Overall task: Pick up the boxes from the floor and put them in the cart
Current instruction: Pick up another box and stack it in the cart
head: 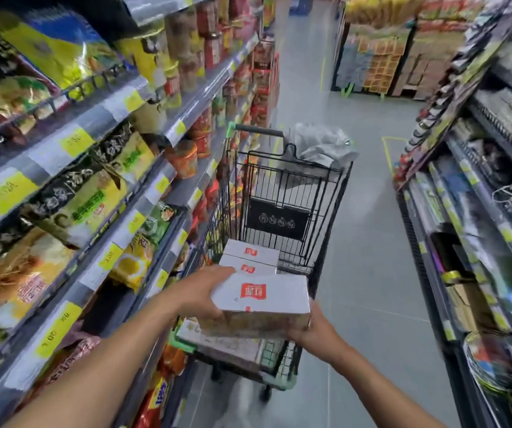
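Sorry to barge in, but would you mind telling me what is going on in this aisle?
A person is loading a black wire cart in a shop aisle. They hold a white box with a red logo over the cart's near end, the left hand gripping its left end and the right hand supporting its right corner from below. Two matching boxes already lie in the basket, and a grey bag sits at the far end by the handle.

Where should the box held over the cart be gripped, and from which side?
Grip the box at its two short ends, one hand from each side: the left hand wraps the left end, the right hand cups the lower right corner. It is wide, flat and level, likely too broad for one hand.
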